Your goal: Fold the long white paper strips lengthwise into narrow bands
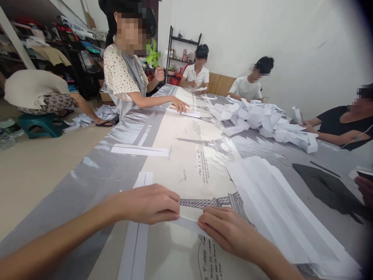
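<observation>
My left hand [151, 204] and my right hand [225, 229] are both closed, pinching the edge of a white sheet of paper [189, 224] between them. The sheet's lower part is hard to tell from the pale tablecloth [163, 167], which bears Eiffel Tower prints. Just left of the paper lies a long folded paper strip [128, 254], partly behind my left wrist. Farther up the table is another folded strip [125, 150], lying crosswise. A fanned stack of white sheets [279, 210] spreads beside my right hand.
A heap of folded papers [256, 120] covers the table's far right. Nearer lies a flat black item [323, 186]. Several people sit or stand around the table, one holding a green fan [153, 54]. At left, someone bends on a green stool [42, 124] near papers on the floor.
</observation>
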`<state>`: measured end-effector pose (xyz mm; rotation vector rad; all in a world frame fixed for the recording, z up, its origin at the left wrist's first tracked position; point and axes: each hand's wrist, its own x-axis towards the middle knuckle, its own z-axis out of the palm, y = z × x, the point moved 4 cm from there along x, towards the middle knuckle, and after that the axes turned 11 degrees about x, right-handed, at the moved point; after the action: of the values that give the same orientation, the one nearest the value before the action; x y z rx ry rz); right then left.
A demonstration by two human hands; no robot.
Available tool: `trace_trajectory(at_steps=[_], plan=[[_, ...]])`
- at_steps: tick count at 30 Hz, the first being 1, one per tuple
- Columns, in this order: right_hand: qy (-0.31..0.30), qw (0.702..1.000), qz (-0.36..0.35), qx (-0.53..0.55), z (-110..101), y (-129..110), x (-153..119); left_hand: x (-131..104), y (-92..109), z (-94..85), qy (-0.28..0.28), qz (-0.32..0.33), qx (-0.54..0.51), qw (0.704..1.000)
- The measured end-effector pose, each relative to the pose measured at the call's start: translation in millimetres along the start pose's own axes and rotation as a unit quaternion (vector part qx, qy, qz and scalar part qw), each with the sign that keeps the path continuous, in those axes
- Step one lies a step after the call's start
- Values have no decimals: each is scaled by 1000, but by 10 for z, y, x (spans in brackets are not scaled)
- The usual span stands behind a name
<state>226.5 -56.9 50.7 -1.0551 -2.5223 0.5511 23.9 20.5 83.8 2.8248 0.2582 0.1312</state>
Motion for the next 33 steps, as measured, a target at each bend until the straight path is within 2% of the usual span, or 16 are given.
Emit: trace_trajectory(at_steps=[2, 5, 7, 14, 24, 29, 33], plan=[[0, 1000, 1, -13, -26, 32, -14, -38, -103, -31, -40, -45, -71, 996], [3, 1000, 12, -18, -81, 85, -19, -115, -248, -73, -113, -123, -171, 971], [5, 1000, 31, 2, -115, 119, -17, -142, -293, -122, -128, -139, -194, 963], [-13, 996, 61, 56, -107, 161, -39, -183, -333, -180, -133, -141, -220, 956], [6, 992, 87, 88, -205, 254, -55, -437, -648, -370, -128, -178, -239, 946], [15, 992, 90, 93, -203, 263, -47, -509, -778, -386, -106, -188, -242, 946], [11, 992, 91, 92, -189, 278, -41, -513, -798, -384, -98, -181, -255, 945]])
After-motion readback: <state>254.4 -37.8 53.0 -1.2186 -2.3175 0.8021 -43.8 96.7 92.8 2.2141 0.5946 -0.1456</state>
